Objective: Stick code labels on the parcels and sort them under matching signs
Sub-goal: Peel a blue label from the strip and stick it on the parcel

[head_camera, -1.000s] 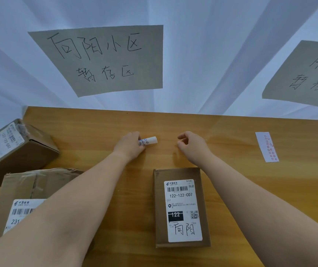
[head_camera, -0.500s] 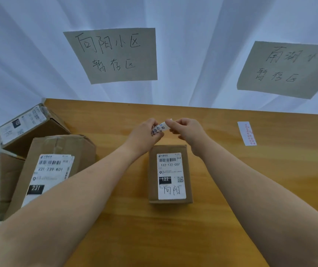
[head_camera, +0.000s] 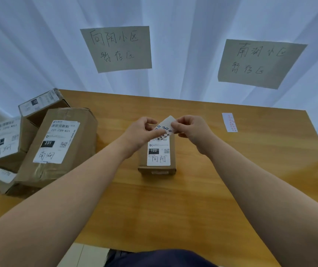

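A small brown parcel [head_camera: 157, 168] with a white shipping label marked 122 lies at the middle of the wooden table [head_camera: 192, 199]. Just above its far end, both hands hold a white sticker sheet with blue stickers [head_camera: 165, 126]. My left hand [head_camera: 141, 131] pinches the sheet's left side, my right hand [head_camera: 190, 128] its right edge. Two grey paper signs hang on the curtain: a left sign [head_camera: 116, 48] over the parcel, a right sign [head_camera: 258, 62] further right.
Several larger parcels are piled at the table's left edge, the nearest one [head_camera: 58, 143] marked 231. A sticker sheet with red stickers [head_camera: 229, 122] lies flat at the far right. The white curtain [head_camera: 183, 54] closes off the back.
The hands came together and lifted the blue sticker sheet over the parcel's far end; a second ago only my left hand held it. The camera view pulled back and shifted.
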